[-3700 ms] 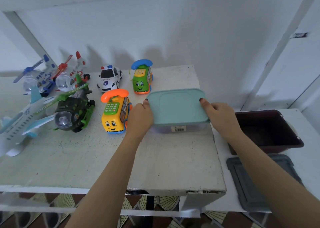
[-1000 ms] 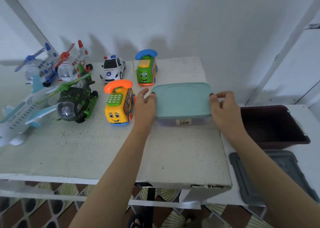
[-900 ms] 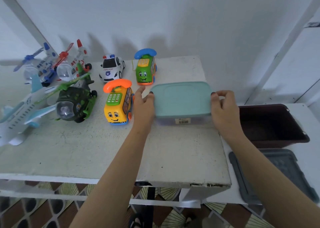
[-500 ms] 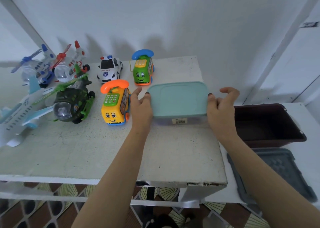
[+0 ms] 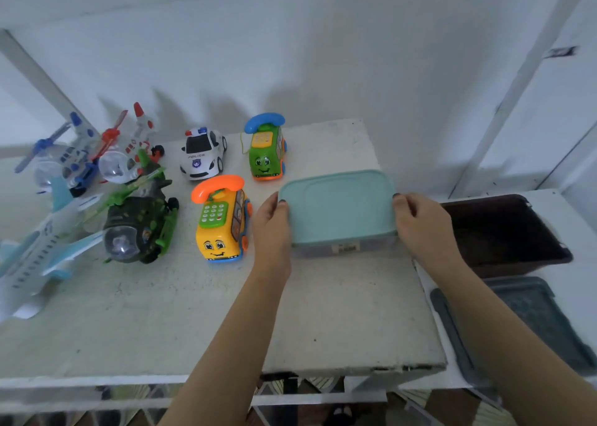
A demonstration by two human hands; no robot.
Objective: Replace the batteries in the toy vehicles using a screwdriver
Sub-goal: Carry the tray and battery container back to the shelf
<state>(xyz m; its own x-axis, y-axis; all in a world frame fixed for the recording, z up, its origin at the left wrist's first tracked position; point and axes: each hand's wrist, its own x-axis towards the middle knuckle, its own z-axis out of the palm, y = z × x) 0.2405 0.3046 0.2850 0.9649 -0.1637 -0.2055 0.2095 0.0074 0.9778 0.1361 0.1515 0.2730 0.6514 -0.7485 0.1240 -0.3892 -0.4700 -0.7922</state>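
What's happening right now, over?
Left hand and right hand hold teal-lidded box. Box closed. Yellow phone car close beside left hand.

The lid [image 5: 337, 210] is matt plastic, the tabletop [image 5: 193, 312] rough, the yellow toy [image 5: 221, 228] glossy plastic.

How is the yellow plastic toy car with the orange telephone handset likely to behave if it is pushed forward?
The yellow plastic toy car stands on wheels, so it would probably roll rather than slide. Its orange handset seems to rest on top and might fall off. Being moulded plastic, it is likely light.
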